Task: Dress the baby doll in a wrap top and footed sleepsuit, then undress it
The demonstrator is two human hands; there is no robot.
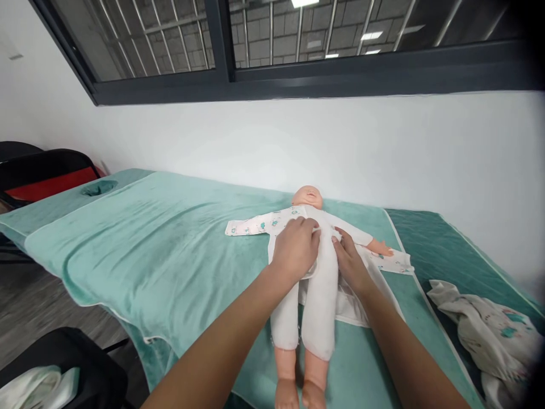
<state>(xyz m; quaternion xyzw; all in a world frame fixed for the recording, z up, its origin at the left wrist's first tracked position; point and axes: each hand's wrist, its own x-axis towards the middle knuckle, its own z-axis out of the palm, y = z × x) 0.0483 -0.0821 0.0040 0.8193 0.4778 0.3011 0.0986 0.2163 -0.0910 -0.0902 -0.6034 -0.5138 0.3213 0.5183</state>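
A baby doll [320, 318] with a white cloth body lies on its back, head toward the wall and bare feet toward me. A white baby shirt with a small green print [279, 218] covers its arm on the left. On the right, the doll's arm lies outside the shirt, over the flat, spread sleeve [398, 262]. My left hand [297, 245] is closed at the doll's belly, its fingertips hidden. My right hand [349, 258] touches the doll's side, thumb and fingers closed on white fabric there.
A green cover [162, 244] lies over the massage bed, which has a face hole at the far left. Crumpled printed baby clothes [489, 329] lie at the right. A black chair [63, 363] holding folded cloth stands lower left. The white wall and barred window rise behind.
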